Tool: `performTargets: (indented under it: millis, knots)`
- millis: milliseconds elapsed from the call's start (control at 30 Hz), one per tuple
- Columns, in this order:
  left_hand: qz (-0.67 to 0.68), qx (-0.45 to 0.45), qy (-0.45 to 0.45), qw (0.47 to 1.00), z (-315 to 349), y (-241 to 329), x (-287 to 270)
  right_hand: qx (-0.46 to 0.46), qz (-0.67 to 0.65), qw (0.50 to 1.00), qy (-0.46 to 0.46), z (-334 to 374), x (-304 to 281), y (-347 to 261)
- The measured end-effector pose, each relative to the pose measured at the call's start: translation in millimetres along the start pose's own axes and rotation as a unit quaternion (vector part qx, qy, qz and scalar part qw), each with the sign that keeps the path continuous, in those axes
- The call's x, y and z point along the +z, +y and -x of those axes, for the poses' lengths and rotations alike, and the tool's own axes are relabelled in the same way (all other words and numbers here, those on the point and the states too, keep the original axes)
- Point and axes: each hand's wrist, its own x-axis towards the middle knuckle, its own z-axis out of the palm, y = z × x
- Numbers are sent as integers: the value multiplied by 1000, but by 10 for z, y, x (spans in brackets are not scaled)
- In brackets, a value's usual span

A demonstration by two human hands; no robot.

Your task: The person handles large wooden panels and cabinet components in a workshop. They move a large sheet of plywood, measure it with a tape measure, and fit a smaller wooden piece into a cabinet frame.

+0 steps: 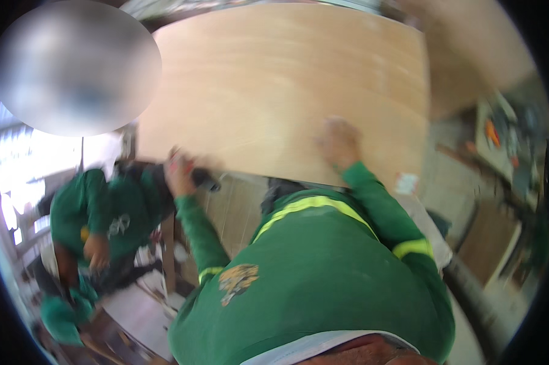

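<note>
- Filling the lower middle of the frame, a green sweatshirt [323,267] with yellow bands covers the person's torso.
- Left of centre, the left hand [180,175] is at the near edge of the panel; blur hides its grip, so I cannot tell.
- Right of centre, the right hand [341,143] is over the panel, too blurred to tell how its fingers stand.
- The pale wooden panel [256,79] spans the upper middle.
- At left, a co-worker [116,210] wears green.
- At upper right, an orange tool [492,134] lies among clutter.
</note>
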Motion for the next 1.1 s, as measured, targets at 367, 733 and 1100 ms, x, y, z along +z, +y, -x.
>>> performTargets:
  millis: [367,733,1100]
  knots:
    - [-274,168,-92,943,-733,-150,-351,67,113,973,189,301,299,-650]
    - [-197,230,-9,953,-338,-559,-831,71,132,970,192,651,501,-960]
    - [-216,220,8,951,-113,-579,-911,64,166,962,209,919,529,-935]
